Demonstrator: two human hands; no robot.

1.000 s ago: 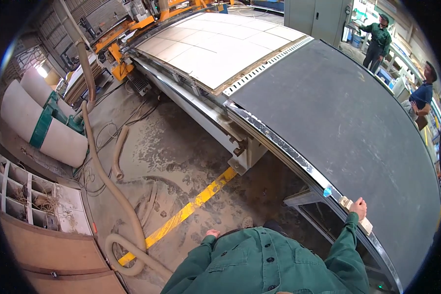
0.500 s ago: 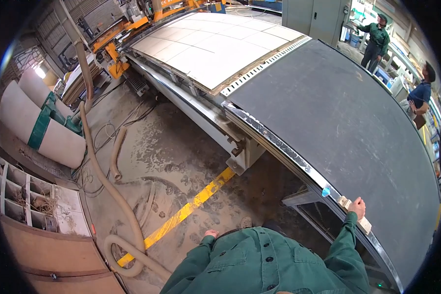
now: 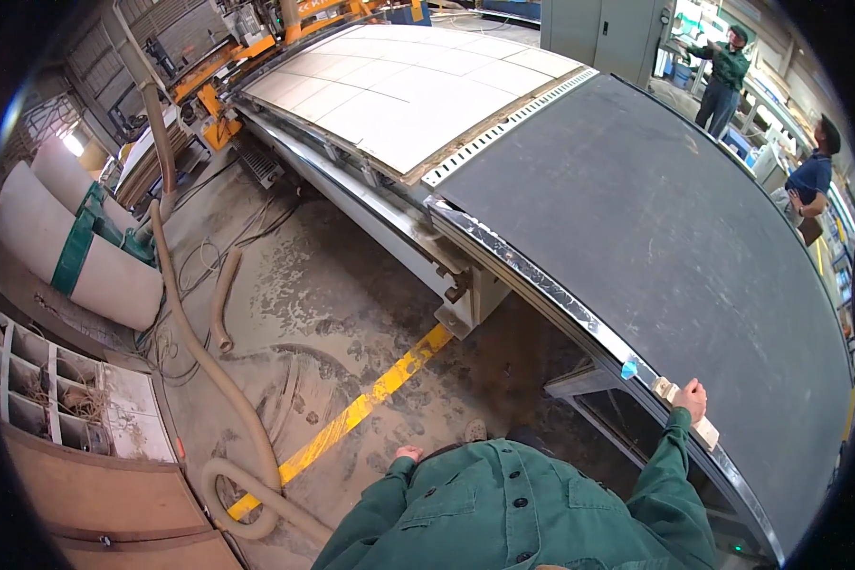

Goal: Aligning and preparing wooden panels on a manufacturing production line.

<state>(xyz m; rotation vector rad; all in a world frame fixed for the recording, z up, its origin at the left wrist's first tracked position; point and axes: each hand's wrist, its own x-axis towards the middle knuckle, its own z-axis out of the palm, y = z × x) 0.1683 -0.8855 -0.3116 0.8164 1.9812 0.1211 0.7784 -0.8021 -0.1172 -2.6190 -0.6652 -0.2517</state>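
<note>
My right hand is closed over a pale wooden block on the metal-trimmed edge of the dark-topped table. The block's ends show on both sides of my fist. Just beyond it along the same edge is a small blue patch. My left hand hangs low in front of my body, over the floor, touching nothing that I can see. Its fingers are mostly hidden, so their pose is unclear.
White sheet, marked off in rectangles, lies on the machine bed beyond a slotted strip. Orange machinery stands at its far end. A beige hose and yellow line cross the floor. Two people stand far right.
The whole view has shifted slightly. My right hand stays on the block and my left hand keeps its place. At the far right, one person's head has turned a little.
</note>
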